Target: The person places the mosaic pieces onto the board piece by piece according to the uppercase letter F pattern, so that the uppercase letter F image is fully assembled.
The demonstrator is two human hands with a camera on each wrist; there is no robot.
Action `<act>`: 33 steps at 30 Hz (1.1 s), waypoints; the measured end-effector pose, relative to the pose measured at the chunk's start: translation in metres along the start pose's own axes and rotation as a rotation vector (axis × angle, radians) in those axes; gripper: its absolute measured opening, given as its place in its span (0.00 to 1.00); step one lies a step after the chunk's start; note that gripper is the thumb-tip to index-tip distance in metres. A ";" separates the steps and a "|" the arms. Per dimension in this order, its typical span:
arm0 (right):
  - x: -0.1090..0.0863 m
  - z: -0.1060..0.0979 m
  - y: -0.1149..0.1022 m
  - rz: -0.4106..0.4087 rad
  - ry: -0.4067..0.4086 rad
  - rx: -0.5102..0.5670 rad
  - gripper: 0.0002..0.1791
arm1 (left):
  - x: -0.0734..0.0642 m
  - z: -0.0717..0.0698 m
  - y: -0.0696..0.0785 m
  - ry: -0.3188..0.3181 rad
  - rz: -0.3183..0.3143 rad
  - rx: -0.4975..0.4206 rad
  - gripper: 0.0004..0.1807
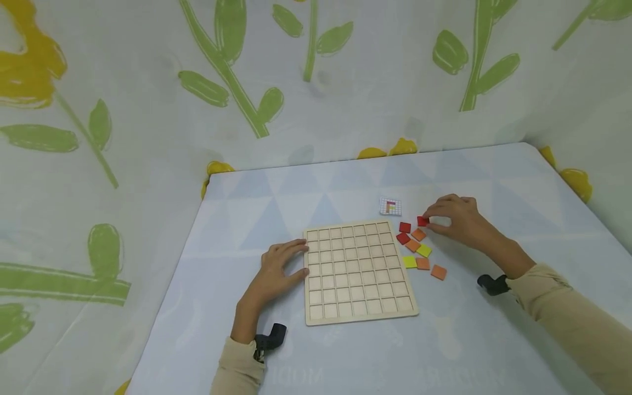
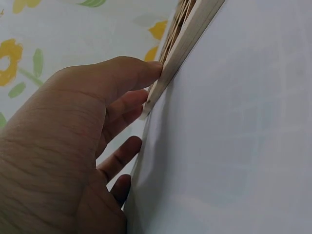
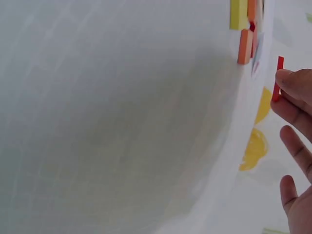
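Note:
A pale wooden grid board (image 1: 360,320) lies flat on the table. At its left edge is my left hand (image 1: 274,272), its thumb and fingertips touching the side of the frame; the left wrist view has the thumb against the board's rim (image 2: 181,51). My right hand (image 1: 459,221) is off to the right of the board, pinching a red square tile (image 3: 278,80) between thumb and fingers. In the right wrist view that tile stands on edge, apart from the other tiles. Below this hand lie loose red (image 1: 405,227), orange (image 1: 438,272) and yellow (image 1: 410,261) tiles.
Behind the board's far right corner lies a small pattern card (image 1: 390,206) with a printed coloured grid. The loose tiles cluster along the board's right side. A flower-printed curtain (image 1: 345,109) rises behind the table (image 1: 237,214).

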State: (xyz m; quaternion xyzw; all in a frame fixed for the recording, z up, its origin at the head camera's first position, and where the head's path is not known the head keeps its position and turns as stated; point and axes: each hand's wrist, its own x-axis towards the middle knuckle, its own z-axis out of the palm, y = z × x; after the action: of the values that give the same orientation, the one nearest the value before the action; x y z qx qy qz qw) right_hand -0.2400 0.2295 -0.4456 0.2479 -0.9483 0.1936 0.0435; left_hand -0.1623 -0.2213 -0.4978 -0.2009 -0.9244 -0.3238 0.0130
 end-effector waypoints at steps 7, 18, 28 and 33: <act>-0.002 0.003 -0.015 -0.043 0.015 0.027 0.15 | -0.001 -0.001 0.002 -0.012 -0.015 0.007 0.28; 0.004 0.007 -0.044 -0.098 0.019 0.052 0.13 | -0.001 -0.002 0.003 -0.011 -0.006 0.010 0.27; 0.016 0.015 -0.058 -0.161 0.023 0.057 0.14 | 0.000 0.000 0.000 -0.012 0.001 0.014 0.28; 0.022 0.019 -0.067 -0.170 0.017 0.058 0.14 | 0.000 0.000 -0.001 -0.002 0.004 0.015 0.27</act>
State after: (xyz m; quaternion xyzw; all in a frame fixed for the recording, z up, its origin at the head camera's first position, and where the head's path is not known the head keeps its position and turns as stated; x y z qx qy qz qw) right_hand -0.2267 0.1584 -0.4360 0.3272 -0.9173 0.2186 0.0605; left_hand -0.1625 -0.2219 -0.4979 -0.2031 -0.9264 -0.3167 0.0139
